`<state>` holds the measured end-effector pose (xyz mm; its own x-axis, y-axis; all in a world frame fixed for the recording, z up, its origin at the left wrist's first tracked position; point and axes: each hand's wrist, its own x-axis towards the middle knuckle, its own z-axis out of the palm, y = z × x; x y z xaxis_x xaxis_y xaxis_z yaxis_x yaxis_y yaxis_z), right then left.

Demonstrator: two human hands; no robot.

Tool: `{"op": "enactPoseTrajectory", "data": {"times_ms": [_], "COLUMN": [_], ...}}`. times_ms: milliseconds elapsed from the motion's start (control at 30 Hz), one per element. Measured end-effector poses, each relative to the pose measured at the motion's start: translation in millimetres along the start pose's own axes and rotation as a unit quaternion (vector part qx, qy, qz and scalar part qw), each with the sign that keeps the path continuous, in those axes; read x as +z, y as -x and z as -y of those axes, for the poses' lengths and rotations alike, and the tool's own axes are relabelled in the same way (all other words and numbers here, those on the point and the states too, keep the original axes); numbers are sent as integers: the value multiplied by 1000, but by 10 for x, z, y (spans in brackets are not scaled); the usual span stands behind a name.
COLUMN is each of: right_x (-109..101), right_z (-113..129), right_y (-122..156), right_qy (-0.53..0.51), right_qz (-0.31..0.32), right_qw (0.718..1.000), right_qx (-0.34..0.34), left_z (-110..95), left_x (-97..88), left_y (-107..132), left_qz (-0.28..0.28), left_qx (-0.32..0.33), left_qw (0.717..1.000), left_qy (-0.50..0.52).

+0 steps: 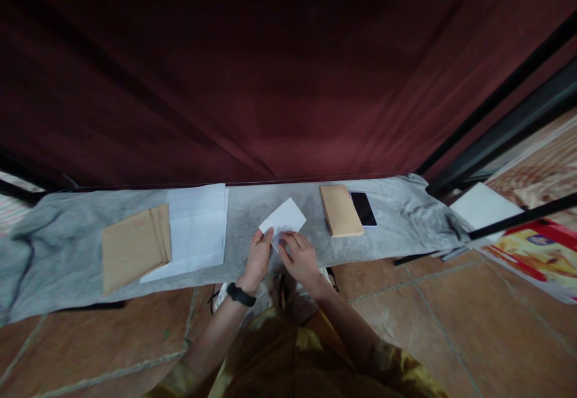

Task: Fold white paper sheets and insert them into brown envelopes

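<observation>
A folded white paper (285,216) lies tilted on the grey cloth-covered table (252,205), near the middle. My left hand (259,255), with a black band on the wrist, grips the paper's near left edge, thumb and fingers closed on it. My right hand (299,255) presses the paper's near edge with bent fingers. Both hands hold the same sheet.
A stack of brown envelopes (134,245) and white sheets (198,225) lie at the left. Another brown envelope stack (341,210) and a black phone (363,208) lie at the right. A dark red curtain (270,73) hangs behind. Tiled floor lies below.
</observation>
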<state>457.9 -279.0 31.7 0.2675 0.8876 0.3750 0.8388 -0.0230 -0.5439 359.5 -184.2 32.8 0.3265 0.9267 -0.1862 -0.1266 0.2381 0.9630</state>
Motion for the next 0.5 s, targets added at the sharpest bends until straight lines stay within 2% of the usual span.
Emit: {"op": "enactPoseTrajectory", "data": {"times_ms": [100, 167, 200, 267, 333, 500], "right_x": [15, 50, 75, 133, 186, 240], "right_z": [-187, -362, -452, -608, -705, -697], "right_y": [3, -5, -8, -8, 4, 58], "right_qy": [-49, -69, -84, -122, -134, -71], "right_qz": [-78, -128, -131, -96, -70, -41], "right_qw": [994, 981, 973, 956, 952, 970], "right_qx": [60, 131, 168, 247, 268, 230], "left_z": [-25, -8, 12, 66, 127, 215], "left_x": [-119, -210, -254, -328, -377, -408], "left_y": [-77, -135, -164, -218, -266, -380], "left_qz": [-7, -17, -23, -32, -40, -45], "left_qx": [-20, -34, -38, -41, -37, 1], "left_qw": [1000, 999, 998, 997, 995, 985], "left_qy": [-3, -25, -39, -65, -89, -166]}}
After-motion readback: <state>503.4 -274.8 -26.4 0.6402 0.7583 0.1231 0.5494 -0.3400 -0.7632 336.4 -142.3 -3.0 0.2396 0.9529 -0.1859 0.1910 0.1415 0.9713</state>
